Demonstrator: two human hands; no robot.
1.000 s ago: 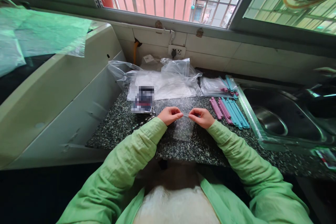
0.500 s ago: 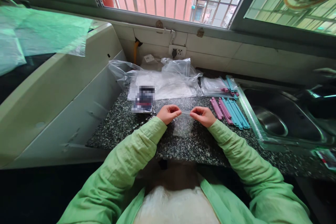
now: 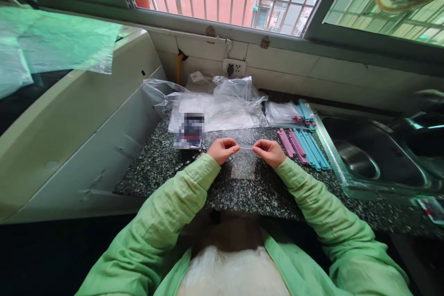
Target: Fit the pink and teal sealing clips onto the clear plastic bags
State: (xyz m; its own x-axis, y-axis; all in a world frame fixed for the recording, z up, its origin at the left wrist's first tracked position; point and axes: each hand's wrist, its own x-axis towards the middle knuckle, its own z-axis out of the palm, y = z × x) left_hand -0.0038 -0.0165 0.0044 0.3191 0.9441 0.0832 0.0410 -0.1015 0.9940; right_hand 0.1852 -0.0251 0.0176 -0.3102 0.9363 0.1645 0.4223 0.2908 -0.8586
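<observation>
A small clear plastic bag (image 3: 243, 166) hangs between my hands over the speckled countertop. My left hand (image 3: 224, 150) pinches one top corner between thumb and fingers, and my right hand (image 3: 269, 151) pinches the other. The bag's top edge is stretched level between them. Right of my right hand lie pink strip-shaped clips (image 3: 286, 143) and several blue strip-shaped clips (image 3: 312, 149), side by side. Behind my hands is a spread of larger clear plastic bags (image 3: 222, 110).
A phone-like object (image 3: 190, 132), partly blurred, lies left of my left hand. A stack of clear bags with more clips (image 3: 280, 114) sits at the back right. The sink (image 3: 374, 152) borders the counter on the right; a pale appliance panel (image 3: 86, 115) rises on the left.
My right hand has shifted very slightly to the right. The small bag's top edge now looks straighter and its body hangs flatter. My left hand stays in place.
</observation>
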